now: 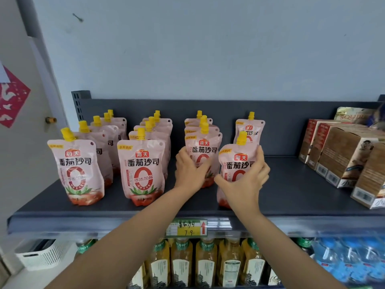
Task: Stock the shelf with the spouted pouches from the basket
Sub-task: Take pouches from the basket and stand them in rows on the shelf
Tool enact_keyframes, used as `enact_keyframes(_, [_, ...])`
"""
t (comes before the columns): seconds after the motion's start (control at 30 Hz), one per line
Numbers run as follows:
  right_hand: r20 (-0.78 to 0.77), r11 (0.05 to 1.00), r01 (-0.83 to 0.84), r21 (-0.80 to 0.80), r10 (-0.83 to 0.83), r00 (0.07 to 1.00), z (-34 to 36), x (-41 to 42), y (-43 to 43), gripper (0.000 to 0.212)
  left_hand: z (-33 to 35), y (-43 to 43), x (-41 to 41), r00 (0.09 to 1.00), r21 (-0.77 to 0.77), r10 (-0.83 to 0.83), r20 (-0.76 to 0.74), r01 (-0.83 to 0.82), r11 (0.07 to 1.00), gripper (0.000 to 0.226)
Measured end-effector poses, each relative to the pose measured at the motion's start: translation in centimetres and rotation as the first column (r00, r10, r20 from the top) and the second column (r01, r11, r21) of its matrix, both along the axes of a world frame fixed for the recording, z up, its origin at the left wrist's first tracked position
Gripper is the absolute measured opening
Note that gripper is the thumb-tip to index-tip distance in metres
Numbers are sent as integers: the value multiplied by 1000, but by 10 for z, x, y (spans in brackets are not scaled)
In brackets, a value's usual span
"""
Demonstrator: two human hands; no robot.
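spouted pouches (141,170): about fifteen, four rows; boxes (341,155): four; basket (41,255): one

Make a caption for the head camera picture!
Left hand holds the third-row pouch; right hand grips a fourth-row pouch on the dark shelf.

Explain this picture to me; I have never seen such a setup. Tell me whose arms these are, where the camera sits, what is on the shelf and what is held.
There is no machine: a person works with bare hands, filmed by one camera worn on the head, looking down at them. The dark shelf carries four rows of pink spouted pouches with yellow caps, and brown cartons at the right. The left hand grips the third row's front pouch; the right hand grips the fourth row's front pouch. Below stand bottles; a white basket sits lower left.
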State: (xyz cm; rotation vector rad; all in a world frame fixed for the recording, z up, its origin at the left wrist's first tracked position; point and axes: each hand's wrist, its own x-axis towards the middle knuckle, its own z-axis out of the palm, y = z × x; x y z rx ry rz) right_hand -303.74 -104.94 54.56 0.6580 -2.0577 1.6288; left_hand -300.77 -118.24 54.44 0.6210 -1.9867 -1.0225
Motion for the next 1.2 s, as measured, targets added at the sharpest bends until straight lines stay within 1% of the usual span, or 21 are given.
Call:
enact_keyframes(0.07, [8, 1000, -8, 14, 8, 1000, 0, 2, -9, 115, -1, 1, 10, 995, 61, -33, -95, 39, 997, 55])
enact_keyframes(0.13, [11, 1000, -17, 21, 17, 1000, 2, 4, -21, 116, -2, 2, 21, 983, 110, -101, -154, 119, 987, 40])
enact_keyframes(0.23, [28, 999, -27, 20, 26, 999, 4, 10, -37, 118, -1, 1, 38, 961, 149, -229, -156, 252, 956, 27])
enact_keyframes(0.27, [28, 999, -32, 19, 31, 999, 4, 12, -41, 118, -2, 0, 43, 962, 129, -233, -143, 252, 959, 24])
enact_keyframes(0.3, [25, 999, -38, 18, 37, 999, 4, 14, -45, 119, -3, -2, 48, 970, 77, -209, -126, 219, 973, 21])
enact_keyframes(0.37, [18, 998, -55, 4, 55, 998, 4, 19, -51, 119, -4, -5, 57, 978, -46, -175, -118, 170, 984, 21])
enact_keyframes(0.4, [15, 998, -66, -12, 67, 998, 4, 20, -54, 118, -4, -5, 61, 973, -73, -199, -118, 192, 979, 20])
enact_keyframes(0.43, [13, 996, -79, -35, 80, 997, 4, 22, -56, 117, -3, -4, 63, 961, -73, -247, -122, 240, 968, 20])
enact_keyframes(0.5, [19, 991, -104, -80, 106, 994, 4, 25, -59, 114, -3, -1, 67, 927, -22, -342, -156, 343, 939, 24])
enact_keyframes(0.53, [22, 989, -114, -90, 117, 993, 3, 27, -59, 113, -3, 1, 67, 915, 5, -363, -174, 370, 929, 24])
enact_keyframes(0.63, [6, 980, -189, -63, 190, 982, 0, 27, -52, 112, -2, 3, 66, 906, 39, -376, -195, 390, 920, 21])
enact_keyframes(0.77, [53, 928, -373, -7, 373, 926, -1, 18, -34, 125, 0, 4, 62, 919, 8, -347, -187, 355, 935, 27])
enact_keyframes(0.83, [71, 916, -400, 33, 397, 915, 0, 14, -28, 128, 1, 4, 61, 916, 38, -353, -188, 366, 930, 27])
enact_keyframes(0.9, [71, 909, -404, 100, 399, 914, 0, 12, -23, 131, 2, 3, 60, 918, 88, -348, -190, 369, 925, 26])
enact_keyframes(0.97, [106, 896, -423, 136, 411, 905, -1, 12, -14, 133, 4, 1, 61, 930, 125, -317, -186, 342, 931, 26])
enact_keyframes(1.03, [142, 898, -407, 166, 386, 911, -5, 15, 0, 134, 3, 3, 64, 943, 118, -285, -170, 307, 944, 26])
enact_keyframes(1.13, [121, 930, -268, 251, 245, 962, -7, 20, 29, 121, -3, 14, 74, 971, 40, -199, -135, 206, 978, 39])
enact_keyframes(1.2, [71, 927, -157, 341, 141, 987, -5, 22, 56, 102, -11, 29, 87, 975, -98, -148, -165, 133, 986, 49])
